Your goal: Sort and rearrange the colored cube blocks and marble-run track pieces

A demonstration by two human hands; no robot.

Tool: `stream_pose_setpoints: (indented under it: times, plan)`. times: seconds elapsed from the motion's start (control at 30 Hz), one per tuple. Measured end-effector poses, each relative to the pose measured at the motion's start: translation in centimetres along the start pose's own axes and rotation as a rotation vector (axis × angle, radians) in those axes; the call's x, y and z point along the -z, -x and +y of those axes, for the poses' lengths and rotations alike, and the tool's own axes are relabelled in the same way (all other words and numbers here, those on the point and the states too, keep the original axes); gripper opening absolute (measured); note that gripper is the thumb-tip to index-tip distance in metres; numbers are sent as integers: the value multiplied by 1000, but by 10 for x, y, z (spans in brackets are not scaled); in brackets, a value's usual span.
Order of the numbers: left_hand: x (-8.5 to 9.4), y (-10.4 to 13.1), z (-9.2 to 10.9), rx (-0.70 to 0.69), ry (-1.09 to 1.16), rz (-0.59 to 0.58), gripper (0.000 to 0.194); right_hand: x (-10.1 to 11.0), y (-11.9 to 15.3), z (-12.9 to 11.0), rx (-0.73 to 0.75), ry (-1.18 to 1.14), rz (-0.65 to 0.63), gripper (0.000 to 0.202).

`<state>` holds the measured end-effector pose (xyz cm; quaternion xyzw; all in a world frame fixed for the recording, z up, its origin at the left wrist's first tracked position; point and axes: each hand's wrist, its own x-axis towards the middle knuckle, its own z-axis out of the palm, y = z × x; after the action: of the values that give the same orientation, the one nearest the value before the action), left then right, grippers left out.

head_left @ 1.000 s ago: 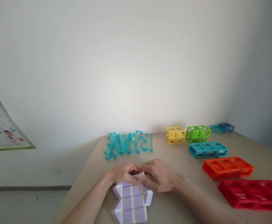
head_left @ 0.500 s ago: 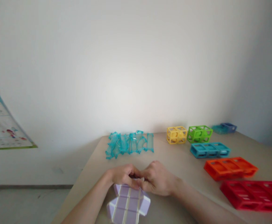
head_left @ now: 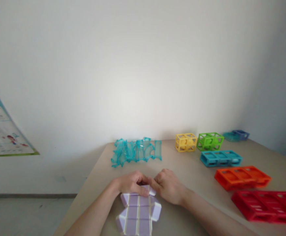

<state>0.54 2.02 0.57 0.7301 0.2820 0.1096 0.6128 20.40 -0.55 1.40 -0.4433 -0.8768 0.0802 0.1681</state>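
Observation:
A light purple assembly of joined blocks or tiles (head_left: 138, 213), with pale lines along its seams and small angled pieces at its sides, lies on the table right in front of me. My left hand (head_left: 132, 183) grips its far end, the thumb pressed on top and the other fingers curled behind. At the far right corner, my right hand (head_left: 170, 187) is closed, with thumb and forefinger against a small purple end piece (head_left: 152, 190). The fingertips of both hands meet there, and part of that edge is hidden behind them.
Clear teal plastic pieces (head_left: 136, 150) are heaped at the back left. Open-frame blocks in yellow (head_left: 186, 143), green (head_left: 210, 142), blue (head_left: 220, 158), orange (head_left: 242, 177) and red (head_left: 265, 206) run along the right. A dark blue piece (head_left: 241, 134) sits at the far right, before the wall.
The purple assembly has shifted slightly to the right and turned a little. My right hand has drawn a bit to the right, uncovering the small purple end piece.

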Motion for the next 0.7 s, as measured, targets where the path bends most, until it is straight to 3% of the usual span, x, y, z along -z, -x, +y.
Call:
stream_pose_setpoints:
  times: [0.2, 0.47, 0.6, 0.7]
  plan:
    - [-1, -4, -1, 41, -10, 169, 34, -8, -6, 3, -259, -137, 53, 58]
    - [-6, -5, 3, 35, -13, 225, 28, -13, -5, 9, -331, -330, -21, 56]
    - [-5, -6, 0, 44, 26, 223, 30, -10, -3, 11, -312, -396, -20, 58]
    - [-2, -8, -5, 5, 131, 245, 32, -6, -2, 15, -149, -470, 66, 42]
